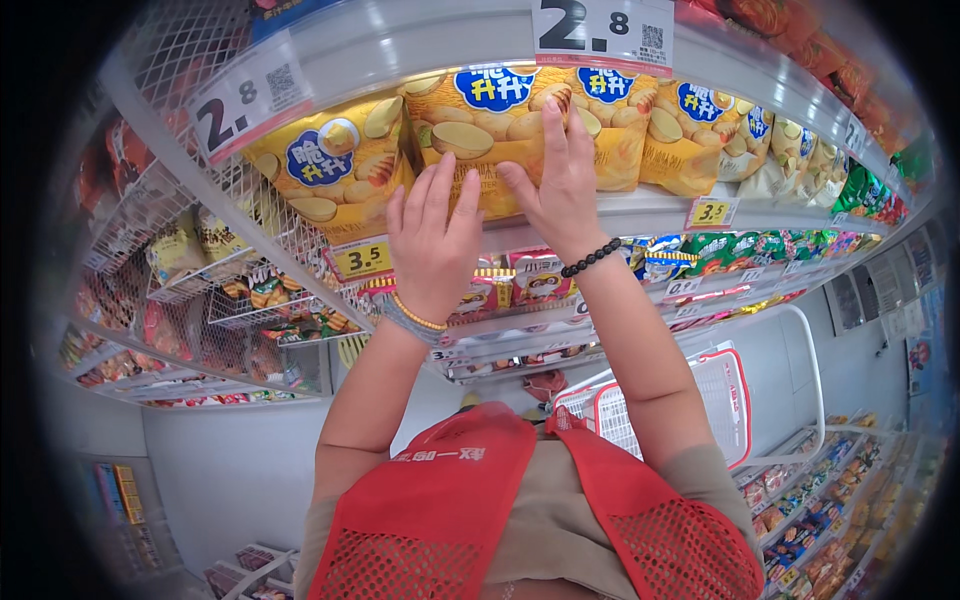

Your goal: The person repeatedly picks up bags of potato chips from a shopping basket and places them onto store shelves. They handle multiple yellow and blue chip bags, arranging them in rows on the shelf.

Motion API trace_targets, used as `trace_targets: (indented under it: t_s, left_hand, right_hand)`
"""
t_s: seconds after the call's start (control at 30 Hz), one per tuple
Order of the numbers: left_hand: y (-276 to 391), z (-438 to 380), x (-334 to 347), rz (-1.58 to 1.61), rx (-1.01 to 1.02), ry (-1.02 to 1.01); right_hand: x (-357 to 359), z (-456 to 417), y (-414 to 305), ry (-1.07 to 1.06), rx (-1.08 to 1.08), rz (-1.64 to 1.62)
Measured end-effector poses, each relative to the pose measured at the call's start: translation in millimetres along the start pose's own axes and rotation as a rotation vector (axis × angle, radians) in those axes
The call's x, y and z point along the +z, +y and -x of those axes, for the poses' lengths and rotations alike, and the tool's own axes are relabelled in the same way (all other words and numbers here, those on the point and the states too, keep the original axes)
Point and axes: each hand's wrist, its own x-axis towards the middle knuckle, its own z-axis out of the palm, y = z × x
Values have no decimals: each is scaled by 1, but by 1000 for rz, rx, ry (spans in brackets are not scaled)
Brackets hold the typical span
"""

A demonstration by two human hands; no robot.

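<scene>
A yellow potato chip bag [495, 124] stands upright on the shelf in front of me, partly covered by my fingers. Flat against its lower front lies my left hand [439, 240], fingers slightly spread. My right hand [562, 180] touches the front toward the bag's right side, thumb apart and fingers pointing up. Neither hand is closed around anything. Another yellow chip bag [322, 169] leans to the left of my left hand. More bags of the same design [682, 139] line the shelf to the right.
Price tags [360, 259] hang along the shelf edge. Packaged snacks [536, 277] fill the lower shelves. White wire racks [262, 296] with snack bags stand at left. A white and red plastic shopping basket [731, 397] is at lower right, beside more stocked shelves [817, 487].
</scene>
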Motion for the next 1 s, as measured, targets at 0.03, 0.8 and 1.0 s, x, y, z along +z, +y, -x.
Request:
trace_targets:
  t_s: [0.03,0.8,1.0]
  left_hand:
    - [-2,0,1,-4,1,-37]
    - [4,-32,2,-26,153,53]
    - [5,-67,19,-175,134,10]
  right_hand:
    - [3,0,1,21,-15,5]
    - [8,15,6,5,7,300]
    - [10,24,8,49,-15,135]
